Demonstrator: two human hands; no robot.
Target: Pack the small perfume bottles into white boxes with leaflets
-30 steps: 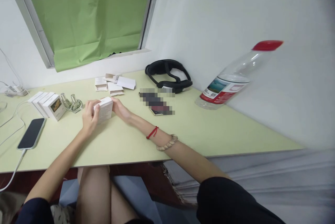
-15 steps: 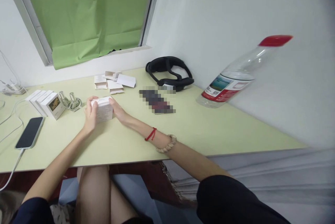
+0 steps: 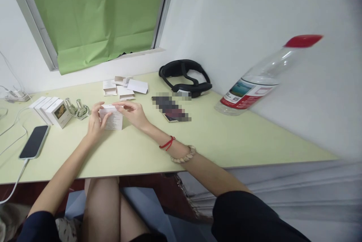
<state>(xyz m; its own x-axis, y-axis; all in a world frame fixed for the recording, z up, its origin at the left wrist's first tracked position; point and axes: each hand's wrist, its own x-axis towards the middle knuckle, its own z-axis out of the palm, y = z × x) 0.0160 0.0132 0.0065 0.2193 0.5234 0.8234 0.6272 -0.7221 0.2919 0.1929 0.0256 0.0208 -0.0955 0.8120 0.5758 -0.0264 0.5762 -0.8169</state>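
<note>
A small white carton [image 3: 113,121] with fine print on its front stands upright on the table between my hands. My left hand [image 3: 96,121] grips its left side, the thumb across the front. My right hand [image 3: 134,114] has its thumb and fingers closed at the carton's upper right edge, by the top flap. Just left of my left hand stand two small glass spray bottles [image 3: 82,111]. Beside them is a row of several white boxes, the nearest one [image 3: 60,113] bearing a dark picture with yellow in it.
Several opened white cartons [image 3: 126,94] lie behind my hands. A black headset [image 3: 195,87], a blurred-out phone-like item [image 3: 172,110] and a large red-capped bottle [image 3: 247,93] are to the right. A phone [image 3: 34,142] with a white cable lies at left, near a power strip [image 3: 17,95].
My right hand has shifted from the carton's right side up over its top edge, with the wrist raised. My left thumb has moved lower on the front. The carton now faces me more squarely.
</note>
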